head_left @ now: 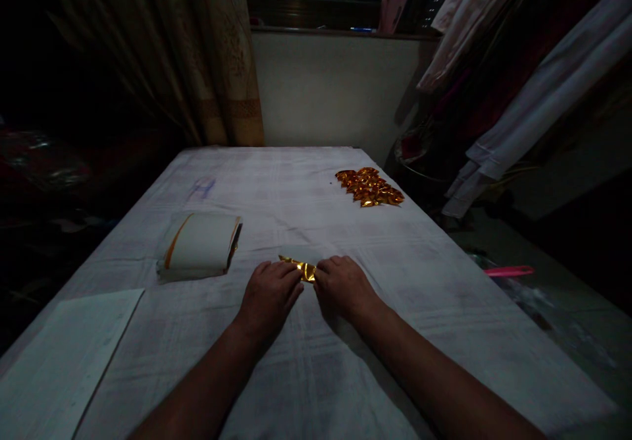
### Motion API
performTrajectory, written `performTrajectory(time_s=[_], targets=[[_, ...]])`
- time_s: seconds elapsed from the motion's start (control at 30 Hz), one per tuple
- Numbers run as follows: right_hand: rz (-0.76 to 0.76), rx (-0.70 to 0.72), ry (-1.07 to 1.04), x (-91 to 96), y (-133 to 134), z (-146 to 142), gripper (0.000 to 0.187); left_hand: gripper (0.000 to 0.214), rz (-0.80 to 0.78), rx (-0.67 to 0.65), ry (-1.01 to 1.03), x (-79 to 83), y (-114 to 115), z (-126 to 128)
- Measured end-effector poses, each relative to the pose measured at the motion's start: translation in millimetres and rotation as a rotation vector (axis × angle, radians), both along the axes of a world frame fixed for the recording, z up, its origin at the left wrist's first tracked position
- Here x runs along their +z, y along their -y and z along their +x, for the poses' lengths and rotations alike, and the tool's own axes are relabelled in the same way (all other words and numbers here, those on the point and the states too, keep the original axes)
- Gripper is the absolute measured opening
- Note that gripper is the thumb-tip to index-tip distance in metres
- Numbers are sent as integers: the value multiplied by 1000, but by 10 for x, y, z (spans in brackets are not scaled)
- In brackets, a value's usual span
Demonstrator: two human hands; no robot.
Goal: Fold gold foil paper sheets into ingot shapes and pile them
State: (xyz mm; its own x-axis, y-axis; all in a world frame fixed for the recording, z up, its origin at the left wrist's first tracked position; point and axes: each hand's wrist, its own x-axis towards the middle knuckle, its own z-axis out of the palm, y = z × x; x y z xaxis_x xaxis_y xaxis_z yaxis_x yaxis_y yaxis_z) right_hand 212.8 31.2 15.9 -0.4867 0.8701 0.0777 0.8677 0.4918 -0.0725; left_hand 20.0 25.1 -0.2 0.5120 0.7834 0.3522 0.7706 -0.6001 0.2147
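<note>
White-clothed table (306, 374): both hands' fingers (291, 274) pinch gold foil (302, 268) (no legible writing anywhere).

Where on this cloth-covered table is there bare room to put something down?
Bare cloth lies between the curled white paper stack and the pile of folded gold foil pieces, and along the right edge. It is crowded where both hands pinch a gold foil strip.

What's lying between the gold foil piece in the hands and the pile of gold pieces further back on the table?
Nothing: in the head view only bare white tablecloth runs from the gold foil piece to the pile of gold pieces.
</note>
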Motion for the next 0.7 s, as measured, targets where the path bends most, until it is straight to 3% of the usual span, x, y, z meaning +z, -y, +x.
performTrajectory(time_s=[0.17,0.4,0.7], targets=[[-28,91,86,33,-83,-29,17,23,-4,-7,3,13,3,5],[9,16,-40,33,-46,16,14,17,-4,47,-32,23,-18,77],[-71,79,87,117,-59,-203,20,14,59,72,-19,22,-34,97]])
